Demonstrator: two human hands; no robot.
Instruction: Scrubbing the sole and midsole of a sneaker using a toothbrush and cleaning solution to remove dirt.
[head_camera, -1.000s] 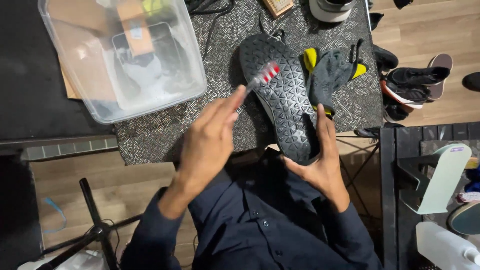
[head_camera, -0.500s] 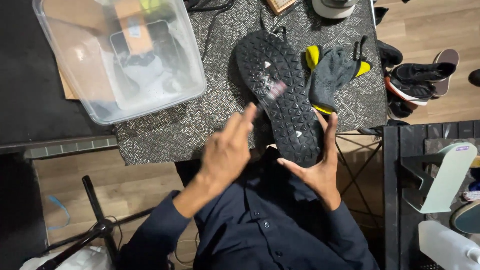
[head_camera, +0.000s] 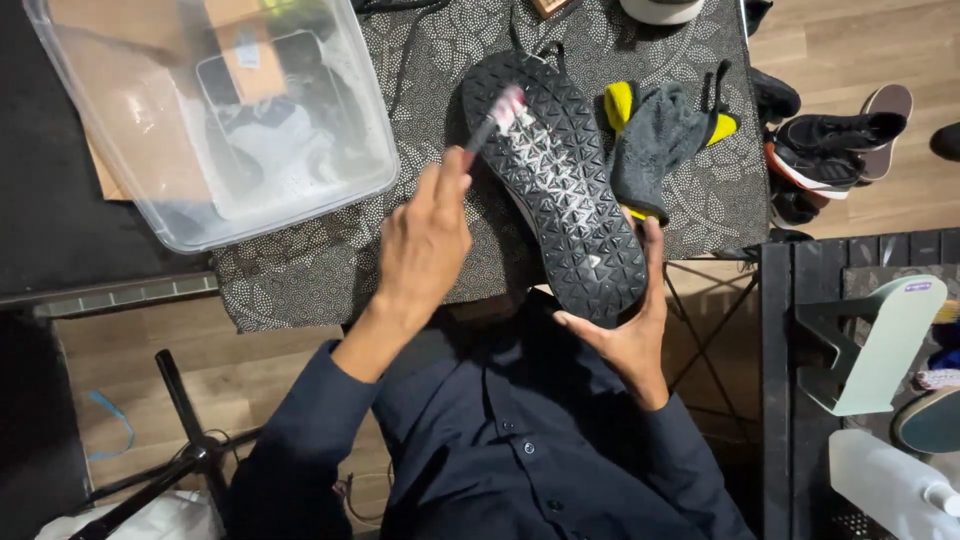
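Observation:
A black shoe (head_camera: 560, 180) is held sole-up over the table, its patterned tread facing me and shiny with wet foam. My right hand (head_camera: 630, 320) grips it from below at the near end. My left hand (head_camera: 425, 245) holds a small brush (head_camera: 490, 120) whose pale bristle head rests on the far end of the sole.
A clear plastic tub (head_camera: 372, 180) with water and items sits at the left on a dotted black table cloth (head_camera: 420, 60). A grey and yellow mitt (head_camera: 660, 140) lies right of the shoe. More shoes (head_camera: 830, 140) are on the wood floor. A tripod (head_camera: 190, 450) stands at the lower left.
My left hand drew the brush down to the middle of the sole, then pushed it back up to the far end. The shoe stays in my right hand, tilted slightly.

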